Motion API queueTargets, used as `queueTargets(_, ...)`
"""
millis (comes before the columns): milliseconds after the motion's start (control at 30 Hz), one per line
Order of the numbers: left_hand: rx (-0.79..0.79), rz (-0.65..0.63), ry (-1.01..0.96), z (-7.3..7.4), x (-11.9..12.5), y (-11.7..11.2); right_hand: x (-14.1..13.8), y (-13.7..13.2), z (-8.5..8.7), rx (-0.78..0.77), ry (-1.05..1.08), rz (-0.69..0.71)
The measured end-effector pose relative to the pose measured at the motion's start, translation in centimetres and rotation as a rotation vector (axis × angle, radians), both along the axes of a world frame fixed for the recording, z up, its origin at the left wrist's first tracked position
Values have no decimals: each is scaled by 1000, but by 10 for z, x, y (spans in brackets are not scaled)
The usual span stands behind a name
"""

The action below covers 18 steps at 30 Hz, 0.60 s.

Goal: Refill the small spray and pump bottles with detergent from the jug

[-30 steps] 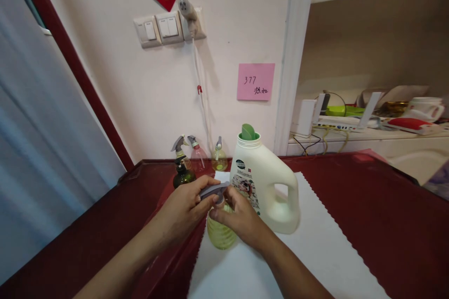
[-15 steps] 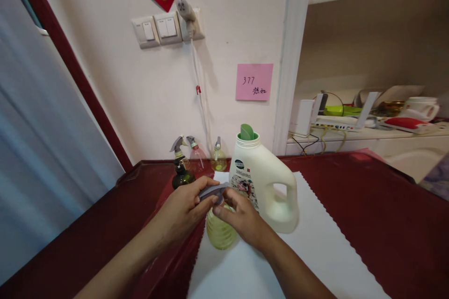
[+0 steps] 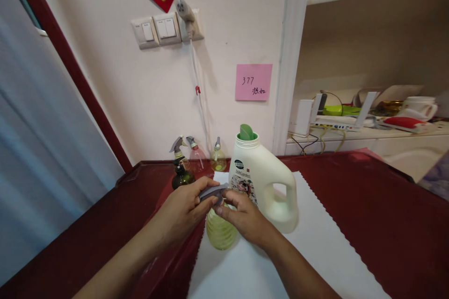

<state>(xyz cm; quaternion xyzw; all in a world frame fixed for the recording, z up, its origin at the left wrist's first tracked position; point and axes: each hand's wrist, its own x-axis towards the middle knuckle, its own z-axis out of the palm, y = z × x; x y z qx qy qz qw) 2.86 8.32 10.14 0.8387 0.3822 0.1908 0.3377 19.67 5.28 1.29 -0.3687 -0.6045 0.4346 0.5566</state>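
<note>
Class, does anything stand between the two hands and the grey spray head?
Nothing visible does: the left hand and right hand touch the grey trigger sprayer head, on the ribbed yellow bottle. The white plastic jug stands behind the right hand, not between.

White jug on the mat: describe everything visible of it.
The white plastic jug stands upright on a white mat with a scalloped edge. A moulded handle with an open gap forms its right side. A green leaf-shaped piece rises from its round neck. Its label shows a dark oval logo and a printed picture. The person's right hand overlaps the jug's lower front; contact cannot be told.
</note>
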Motion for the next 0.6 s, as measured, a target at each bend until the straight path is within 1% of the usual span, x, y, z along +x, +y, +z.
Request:
queueTargets(133, 8, 1, 19, 3, 0, -1, -10, 5, -11, -36, 22, -150)
queueTargets(200, -2, 6, 33, 5, 1, -2, -13, 6, -14, -55, 30, -179)
queueTargets(233, -9, 8, 34, 5, 1, -3, -12, 6, -13, -56, 26, -165)
queueTargets(333, -16, 6, 13, 4, 1, -3, -4, 2, -5, -31, 0, -65)
queueTargets(400, 3, 14, 13, 2, 0, -2, -1, 1, -2, -17, -15, -43)
queueTargets(433, 11, 17, 15, 1, 0, -1, -1, 1, -3, -19, -16, -67)
queueTargets(533, 15, 9, 13, 0, 0, -1, -7, 5, -10, -46, 4, -195)
queueTargets(600, 8, 2, 9, 0, 0, -2, -11, 7, -13, -62, 17, -230)
